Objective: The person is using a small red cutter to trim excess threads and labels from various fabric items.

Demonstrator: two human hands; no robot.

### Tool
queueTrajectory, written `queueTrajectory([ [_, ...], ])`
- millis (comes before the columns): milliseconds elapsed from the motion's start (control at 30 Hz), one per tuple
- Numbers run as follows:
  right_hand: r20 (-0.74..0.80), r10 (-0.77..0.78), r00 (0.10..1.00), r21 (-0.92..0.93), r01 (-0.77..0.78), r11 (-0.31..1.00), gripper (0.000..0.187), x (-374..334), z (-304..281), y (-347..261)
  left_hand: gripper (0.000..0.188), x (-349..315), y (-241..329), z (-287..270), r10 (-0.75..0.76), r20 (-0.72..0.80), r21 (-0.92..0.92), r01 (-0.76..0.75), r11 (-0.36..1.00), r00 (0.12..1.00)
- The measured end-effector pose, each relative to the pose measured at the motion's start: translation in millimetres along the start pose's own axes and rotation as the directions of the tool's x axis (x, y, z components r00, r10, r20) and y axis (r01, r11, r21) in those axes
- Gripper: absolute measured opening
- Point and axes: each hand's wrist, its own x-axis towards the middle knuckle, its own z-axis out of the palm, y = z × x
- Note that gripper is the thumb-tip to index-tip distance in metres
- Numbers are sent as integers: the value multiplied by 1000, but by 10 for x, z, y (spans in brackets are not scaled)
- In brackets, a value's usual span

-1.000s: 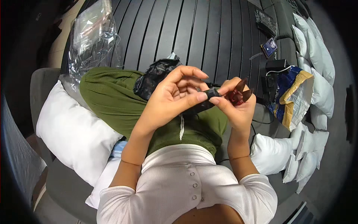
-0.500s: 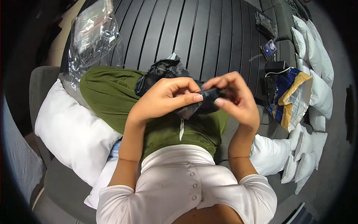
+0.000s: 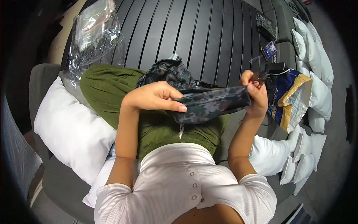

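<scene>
The left hand (image 3: 154,97) pinches thumb against fingers, no visible gap, on the left part of a dark grey-green digital-camouflage fabric strip (image 3: 212,107); the right hand (image 3: 257,91), its fingers curled tight, grips the strip's right end along with a small red-and-dark tool (image 3: 262,77), too blurred to identify. The strip lies between the hands, above the lap, its long axis running left to right, rising slightly rightward. Just beyond sits a bunched camouflage fabric bundle (image 3: 171,72), nearer the left hand, over olive-green cloth trousers (image 3: 108,87), before the black slatted tabletop (image 3: 201,26).
</scene>
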Motion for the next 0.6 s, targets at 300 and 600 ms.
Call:
queueTrajectory([
  [300,235,285,929,-530,-123,839,18,67,-402,146,32,-21,-197,-170,96,45,-42,-94,995,994],
  [600,523,366,769,-317,-223,922,40,200,114,489,31,316,-107,125,-143,-23,-332,127,935,989],
])
